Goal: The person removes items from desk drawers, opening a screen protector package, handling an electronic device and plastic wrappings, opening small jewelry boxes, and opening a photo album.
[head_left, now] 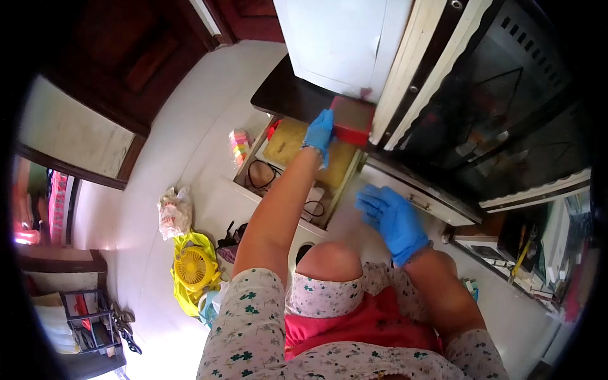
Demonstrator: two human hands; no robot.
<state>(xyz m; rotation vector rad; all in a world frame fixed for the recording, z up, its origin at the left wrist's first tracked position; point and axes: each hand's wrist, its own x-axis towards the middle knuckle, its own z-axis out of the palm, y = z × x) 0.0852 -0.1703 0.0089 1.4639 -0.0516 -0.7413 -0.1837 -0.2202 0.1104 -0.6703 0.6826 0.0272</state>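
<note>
My left hand (319, 133), in a blue glove, reaches out over an open drawer (345, 187) and grips the side of a red box (353, 134) with a dark brownish top. In the drawer lie a flat yellowish piece (285, 142), a black cable (258, 174) and a small red item (273, 128). My right hand (394, 221), also gloved in blue, hovers to the right of the drawer with its fingers stretched out and nothing in it. The fingertips of my left hand are partly hidden behind the box.
A dark shelf top (291, 92) and a white cabinet panel (342, 41) stand beyond the drawer. A glass-fronted cabinet (500, 95) rises at right, above a closed drawer (415, 190). On the floor at left are a yellow fan (194, 267), a plastic bag (175, 214) and a colourful pack (239, 145).
</note>
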